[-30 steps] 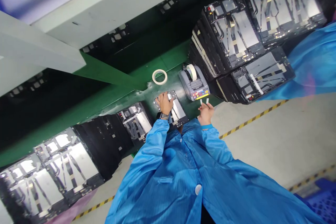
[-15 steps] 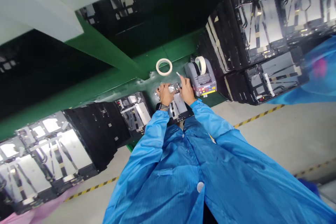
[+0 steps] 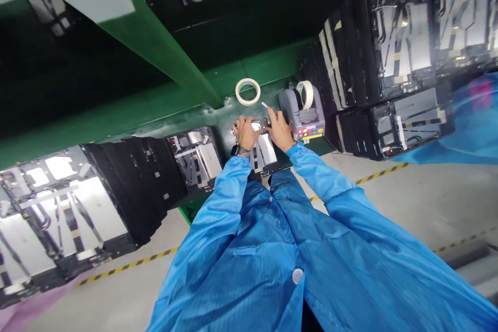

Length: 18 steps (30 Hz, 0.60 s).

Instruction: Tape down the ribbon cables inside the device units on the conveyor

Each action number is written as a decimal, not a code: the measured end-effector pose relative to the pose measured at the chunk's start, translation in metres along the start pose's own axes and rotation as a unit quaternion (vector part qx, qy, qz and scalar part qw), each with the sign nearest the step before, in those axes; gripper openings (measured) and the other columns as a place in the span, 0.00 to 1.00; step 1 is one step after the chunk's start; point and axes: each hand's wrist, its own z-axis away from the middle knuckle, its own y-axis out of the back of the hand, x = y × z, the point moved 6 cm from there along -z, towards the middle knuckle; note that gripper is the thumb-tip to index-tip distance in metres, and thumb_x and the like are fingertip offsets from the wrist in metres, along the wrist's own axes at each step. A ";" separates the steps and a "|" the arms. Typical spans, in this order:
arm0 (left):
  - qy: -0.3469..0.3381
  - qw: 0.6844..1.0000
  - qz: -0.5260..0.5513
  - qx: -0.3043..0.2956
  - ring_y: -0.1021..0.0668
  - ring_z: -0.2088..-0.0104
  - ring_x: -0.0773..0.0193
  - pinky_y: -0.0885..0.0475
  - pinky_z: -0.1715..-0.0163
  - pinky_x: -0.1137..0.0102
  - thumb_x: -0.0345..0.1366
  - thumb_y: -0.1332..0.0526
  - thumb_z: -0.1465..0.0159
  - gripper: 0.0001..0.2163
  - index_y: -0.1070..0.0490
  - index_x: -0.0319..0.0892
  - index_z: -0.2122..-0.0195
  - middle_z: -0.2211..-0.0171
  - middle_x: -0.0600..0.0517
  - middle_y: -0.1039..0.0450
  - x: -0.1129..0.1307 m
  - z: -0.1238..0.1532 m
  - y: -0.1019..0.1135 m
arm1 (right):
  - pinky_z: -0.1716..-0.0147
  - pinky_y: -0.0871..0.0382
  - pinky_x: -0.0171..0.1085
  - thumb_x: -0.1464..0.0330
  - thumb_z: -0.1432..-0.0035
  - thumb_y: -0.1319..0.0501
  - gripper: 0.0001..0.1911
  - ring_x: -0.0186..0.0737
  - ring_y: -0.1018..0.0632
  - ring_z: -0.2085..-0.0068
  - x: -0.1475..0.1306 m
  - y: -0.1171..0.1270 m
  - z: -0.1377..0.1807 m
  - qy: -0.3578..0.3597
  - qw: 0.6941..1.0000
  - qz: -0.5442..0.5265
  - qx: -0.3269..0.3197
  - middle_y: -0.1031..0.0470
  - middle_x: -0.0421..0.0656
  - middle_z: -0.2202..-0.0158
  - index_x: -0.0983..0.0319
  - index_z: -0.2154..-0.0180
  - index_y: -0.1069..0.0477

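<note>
My left hand [image 3: 246, 132], with a watch on its wrist, grips the top end of a metal electronic panel [image 3: 265, 149] lying on the green workbench [image 3: 249, 70]. My right hand [image 3: 279, 129] is just to its right, above the same panel, pinching a thin white tape strip [image 3: 264, 105] whose tip sticks out past my fingers. An electric tape dispenser [image 3: 303, 116], grey with a cream tape roll on top, stands immediately right of my right hand. A loose cream tape roll [image 3: 248, 92] lies on the bench beyond my hands.
Rows of black-backed panels with silver sheets and ribbon cables are stacked along the bench to the left [image 3: 194, 158] and right [image 3: 404, 122]. Blue sleeves of my coat [image 3: 229, 199] fill the foreground. Beyond, a grey floor carries a yellow-and-black stripe [image 3: 381, 174].
My right hand has moved up from near the dispenser's front, over the panel, with a tape strip pinched in it. My left hand stays on the panel. The view has turned slightly.
</note>
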 end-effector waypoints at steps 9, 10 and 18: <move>0.017 1.000 -0.006 -0.014 0.30 0.37 0.43 0.42 0.35 0.49 0.48 0.28 0.37 0.21 0.26 0.48 0.46 0.39 0.41 0.30 0.000 -0.007 0.003 | 0.38 0.27 0.57 0.71 0.32 0.39 0.44 0.56 0.30 0.37 -0.001 0.002 -0.003 -0.015 1.000 -0.016 0.011 0.37 0.56 0.37 0.58 0.22 0.55; 0.017 1.000 -0.005 -0.015 0.30 0.37 0.43 0.42 0.35 0.49 0.48 0.28 0.37 0.21 0.26 0.48 0.46 0.39 0.41 0.30 0.000 -0.008 0.002 | 0.38 0.26 0.57 0.72 0.33 0.39 0.44 0.56 0.30 0.37 0.000 0.001 -0.004 -0.015 1.000 -0.016 0.011 0.38 0.56 0.37 0.58 0.22 0.55; 0.015 1.000 -0.003 -0.022 0.31 0.37 0.42 0.43 0.34 0.48 0.51 0.28 0.37 0.22 0.27 0.49 0.46 0.40 0.41 0.30 -0.003 -0.009 0.000 | 0.43 0.23 0.54 0.72 0.33 0.37 0.43 0.56 0.30 0.39 0.001 -0.001 -0.003 0.005 1.000 0.005 0.023 0.36 0.55 0.39 0.54 0.23 0.51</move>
